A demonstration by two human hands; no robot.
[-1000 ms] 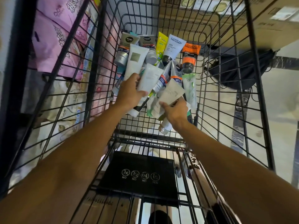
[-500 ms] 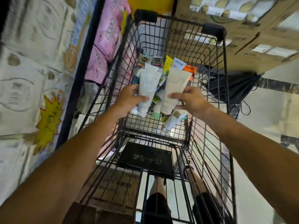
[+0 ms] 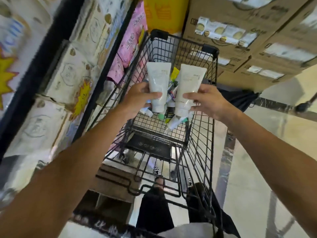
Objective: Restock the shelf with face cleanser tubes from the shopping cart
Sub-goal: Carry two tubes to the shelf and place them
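Note:
My left hand [image 3: 137, 98] grips a white face cleanser tube [image 3: 158, 83], cap down, above the black wire shopping cart [image 3: 200, 152]. My right hand [image 3: 208, 102] holds a second white tube [image 3: 187, 85] of the same kind, also cap down, just to the right of the first. Both tubes stand nearly upright and close together, lifted over the cart's basket. Several other tubes [image 3: 171, 115] of mixed colours lie in a heap at the far end of the basket, partly hidden behind the two raised tubes.
A shelf unit [image 3: 56, 78] on the left holds wrapped tissue packs and pink packs [image 3: 130, 42] behind a dark upright post. Stacked cardboard cartons [image 3: 248, 36] stand at the upper right. A black bag [image 3: 240, 100] lies beyond the cart. My legs show below through the cart's wires.
Both hands have risen out of the heap, each with a white tube, and now hold them higher above the basket. My view has lifted and swung toward the shelf.

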